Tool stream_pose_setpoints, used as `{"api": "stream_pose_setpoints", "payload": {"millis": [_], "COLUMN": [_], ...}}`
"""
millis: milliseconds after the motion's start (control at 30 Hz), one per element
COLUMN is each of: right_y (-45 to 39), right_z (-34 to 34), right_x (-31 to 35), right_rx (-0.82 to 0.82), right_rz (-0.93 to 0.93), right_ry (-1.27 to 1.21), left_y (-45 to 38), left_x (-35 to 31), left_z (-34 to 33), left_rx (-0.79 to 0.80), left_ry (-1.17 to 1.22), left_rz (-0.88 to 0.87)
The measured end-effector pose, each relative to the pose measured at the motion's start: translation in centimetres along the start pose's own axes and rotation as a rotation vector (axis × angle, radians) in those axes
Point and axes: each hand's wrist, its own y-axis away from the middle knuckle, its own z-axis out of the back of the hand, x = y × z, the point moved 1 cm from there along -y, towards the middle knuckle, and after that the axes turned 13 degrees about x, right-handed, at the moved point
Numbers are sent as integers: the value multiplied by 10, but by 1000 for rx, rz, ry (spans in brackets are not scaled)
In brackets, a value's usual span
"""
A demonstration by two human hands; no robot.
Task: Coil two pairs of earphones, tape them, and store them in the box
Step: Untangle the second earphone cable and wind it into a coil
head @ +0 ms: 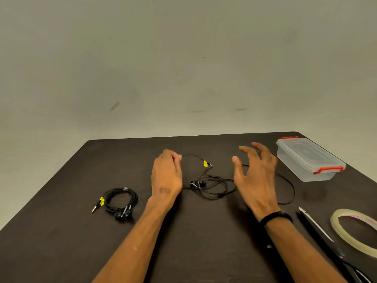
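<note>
Loose earphones (210, 184) — between both hands

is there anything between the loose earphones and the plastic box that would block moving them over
Nothing visible on the dark table between the loose tangled black earphones and the clear red-latched plastic box. But its lid is on.

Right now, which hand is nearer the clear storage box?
Right. The right hand hovers open just left of the clear storage box, not touching it. The left hand is farther left, past the loose earphones, pinching their cable.
</note>
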Motion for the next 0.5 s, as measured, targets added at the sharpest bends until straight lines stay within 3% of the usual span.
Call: {"api": "stream_pose_setpoints", "payload": {"millis": [100, 200, 333, 500], "right_y": [2, 3, 7, 8], "right_z": [-3, -5, -7, -11], "right_x": [14, 25, 22, 16], "right_rx": [-115, -150, 15, 113], "right_rz": [253, 403, 374, 292], "right_ry": [-56, -40, -111, -201], "left_y": [-6, -15, -1, 13], "left_x": [-25, -55, -71, -50], "left_z": [31, 52, 45, 30], "left_rx": [-35, 236, 357, 290], "left_ry": [283, 325, 328, 508], "left_rz": [-200, -340, -409, -325]}}
